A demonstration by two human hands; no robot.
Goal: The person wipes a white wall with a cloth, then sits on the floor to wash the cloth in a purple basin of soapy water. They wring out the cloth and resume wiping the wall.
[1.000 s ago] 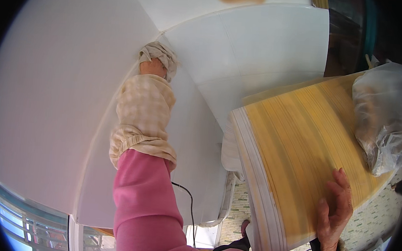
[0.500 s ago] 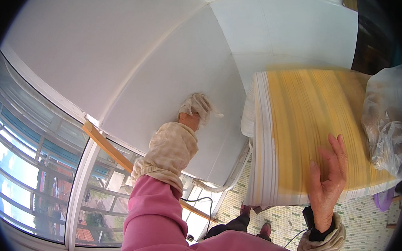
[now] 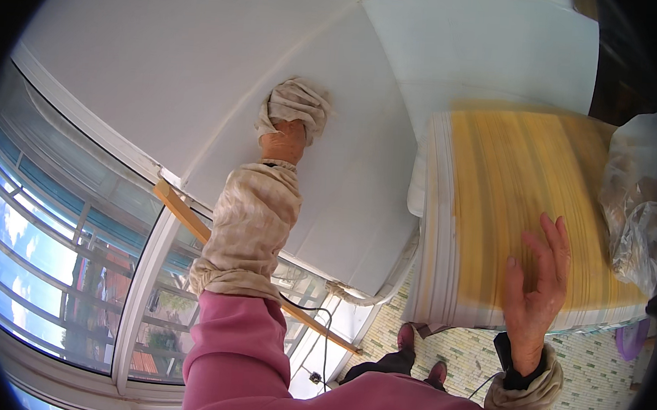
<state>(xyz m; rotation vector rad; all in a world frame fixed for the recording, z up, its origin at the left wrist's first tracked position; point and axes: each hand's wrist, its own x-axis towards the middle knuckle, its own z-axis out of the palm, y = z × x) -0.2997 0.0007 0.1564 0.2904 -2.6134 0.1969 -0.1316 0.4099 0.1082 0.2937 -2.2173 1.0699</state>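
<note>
My left hand presses a crumpled, pale beige cloth against a smooth white panel. The cloth covers the fingers, so only the wrist and the back part of the hand show. On the right, my right hand is open with nothing in it, fingers stretched and slightly apart. It is over the front part of a yellow and white striped cloth cover draped on a boxy thing, which the cover hides. Whether that palm bears on the cover or hovers just above it, I cannot tell.
A clear plastic bag sits on the cover's right end. Barred windows and a wooden strip lie to the left. A black cable hangs below the panel; my shoes stand on the tiled floor.
My left hand has slid the cloth up and to the left along the white panel. My right hand stays nearly where it was, still open. The view has shifted slightly.
</note>
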